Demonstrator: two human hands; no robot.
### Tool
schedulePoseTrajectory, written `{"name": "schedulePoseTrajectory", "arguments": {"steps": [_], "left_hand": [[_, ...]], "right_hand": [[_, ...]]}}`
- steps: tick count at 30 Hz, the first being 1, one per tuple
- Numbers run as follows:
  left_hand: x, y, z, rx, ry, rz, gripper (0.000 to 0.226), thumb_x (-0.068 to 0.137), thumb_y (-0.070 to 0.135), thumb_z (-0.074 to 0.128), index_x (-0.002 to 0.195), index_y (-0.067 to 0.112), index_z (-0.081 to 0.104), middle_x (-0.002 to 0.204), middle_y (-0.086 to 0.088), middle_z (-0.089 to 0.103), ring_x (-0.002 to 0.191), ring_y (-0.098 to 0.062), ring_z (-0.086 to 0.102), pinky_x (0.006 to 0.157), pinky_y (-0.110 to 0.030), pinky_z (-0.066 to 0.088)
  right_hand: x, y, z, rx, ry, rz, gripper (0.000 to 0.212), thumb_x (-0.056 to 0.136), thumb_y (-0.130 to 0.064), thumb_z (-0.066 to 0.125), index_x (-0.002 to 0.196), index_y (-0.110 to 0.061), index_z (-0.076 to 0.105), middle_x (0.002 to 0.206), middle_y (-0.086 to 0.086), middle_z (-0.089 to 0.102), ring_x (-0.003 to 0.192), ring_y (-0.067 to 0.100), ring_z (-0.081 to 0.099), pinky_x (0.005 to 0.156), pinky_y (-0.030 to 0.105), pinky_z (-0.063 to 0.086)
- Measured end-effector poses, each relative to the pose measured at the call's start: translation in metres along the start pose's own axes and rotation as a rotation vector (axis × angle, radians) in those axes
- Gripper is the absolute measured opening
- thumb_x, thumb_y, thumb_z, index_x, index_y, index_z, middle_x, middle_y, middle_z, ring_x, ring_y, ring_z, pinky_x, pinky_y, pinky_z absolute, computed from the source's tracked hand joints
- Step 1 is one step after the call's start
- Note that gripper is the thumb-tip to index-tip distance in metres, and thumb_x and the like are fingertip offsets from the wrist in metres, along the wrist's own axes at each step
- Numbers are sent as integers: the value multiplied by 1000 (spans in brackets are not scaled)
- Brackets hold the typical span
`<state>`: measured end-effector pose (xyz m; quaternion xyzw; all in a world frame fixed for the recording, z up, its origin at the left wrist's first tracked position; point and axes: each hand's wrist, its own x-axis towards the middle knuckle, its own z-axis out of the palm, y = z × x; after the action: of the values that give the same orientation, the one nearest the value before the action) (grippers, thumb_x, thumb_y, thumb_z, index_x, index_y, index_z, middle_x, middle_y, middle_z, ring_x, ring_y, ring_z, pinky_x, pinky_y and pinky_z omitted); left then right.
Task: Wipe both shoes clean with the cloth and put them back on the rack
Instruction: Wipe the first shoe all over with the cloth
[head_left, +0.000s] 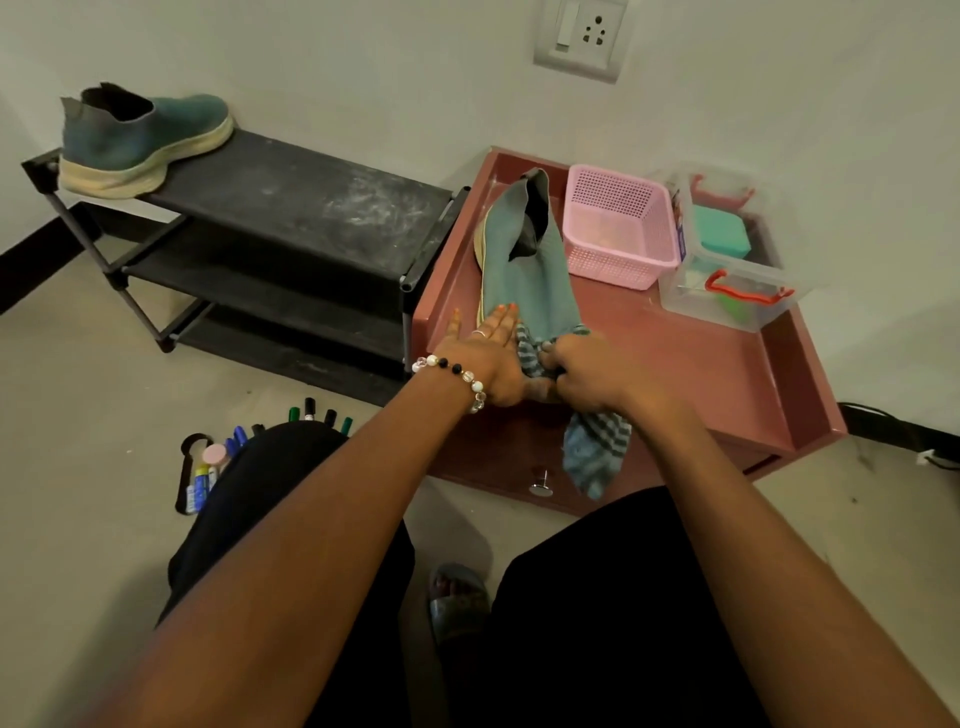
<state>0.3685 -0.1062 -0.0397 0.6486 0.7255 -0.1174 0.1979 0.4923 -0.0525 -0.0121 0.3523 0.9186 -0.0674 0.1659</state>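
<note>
Head view: your right hand (582, 371) had its fingers curled tight round the striped cloth (592, 447), bunched against the toe of the near shoe (524, 260); the cloth's loose end hung below that hand over the table's front edge. Your left hand (485, 358) lay just beside it, fingers straight and together, pressing flat on the shoe's toe and sole edge, beaded bracelet (457, 376) at the wrist. That shoe ran away from your fingertips, toe toward you, heel toward the wall, lying on the pink low table (727, 364). Right of the shoe, past your right hand, sat a pink basket (618, 228), then a clear plastic box (727, 249) with red handles. Far left of your left hand stood the black shoe rack (291, 208); the second shoe (140, 140) sat on its top shelf, at the far left end, upright. Near your left knee, markers (311, 413) lay on the floor.
</note>
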Motion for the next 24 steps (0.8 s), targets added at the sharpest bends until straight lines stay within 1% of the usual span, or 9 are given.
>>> {"name": "schedulePoseTrajectory", "arguments": {"steps": [1,2,3,5,6,8,10,17,24], "left_hand": [[-1,1,-2,-1,1,3,85,94,62,27,151,13,-13,155,-1,-30,143,-14,-27,114,-54,-15],[-1,1,-2,-8,0,3,87,93,63,27,151,12,-14,156,-1,-28,143,-14,-26,115,-54,-14],[0,1,-2,-18,-3,-2,91,91,67,28,151,12,-14,157,-1,-27,143,-14,-26,115,-54,-14],[1,2,-2,-36,-15,-17,101,86,77,26,151,12,-15,157,-2,-25,143,-14,-25,115,-52,-15],[2,2,-2,-41,-17,-21,102,85,78,25,151,12,-16,157,-2,-25,144,-14,-24,115,-52,-15],[3,1,-2,-52,-8,-17,102,85,78,25,150,12,-17,157,-2,-25,144,-14,-23,115,-51,-14],[5,-1,-2,-69,-3,-8,101,86,77,25,150,13,-18,157,-1,-26,144,-13,-22,114,-52,-13],[6,-2,3,-93,30,2,95,88,75,23,151,14,-15,157,2,-25,144,-12,-21,113,-51,-14],[7,-3,7,-72,60,2,92,90,72,20,152,12,-11,158,-2,-21,145,-13,-21,113,-50,-16]], "right_hand": [[8,0,1,-23,17,14,26,86,-30,61,81,-4,57,100,20,61,92,30,56,74,31,38],[17,0,3,-54,40,22,24,85,-23,61,97,-1,59,111,21,58,103,32,54,83,33,40],[28,3,6,-87,57,29,34,85,-15,58,114,2,55,123,22,52,116,33,49,95,35,39],[47,7,8,-144,81,24,55,87,-6,50,138,6,35,147,22,32,138,34,27,113,44,26],[56,9,8,-171,96,27,61,89,-6,47,144,5,24,154,19,20,143,34,16,116,48,19],[73,13,4,-207,121,41,65,92,-6,42,149,3,11,158,16,6,146,34,3,118,51,11],[89,16,-3,-214,133,47,66,94,-7,41,149,3,7,159,16,1,146,35,-1,117,51,9],[108,24,-16,-189,97,11,70,92,-10,46,149,3,8,158,18,3,146,36,-1,118,51,9],[53,20,-7,-182,3,-82,70,90,-4,44,150,2,7,158,18,1,147,32,-1,118,37,6]]}}
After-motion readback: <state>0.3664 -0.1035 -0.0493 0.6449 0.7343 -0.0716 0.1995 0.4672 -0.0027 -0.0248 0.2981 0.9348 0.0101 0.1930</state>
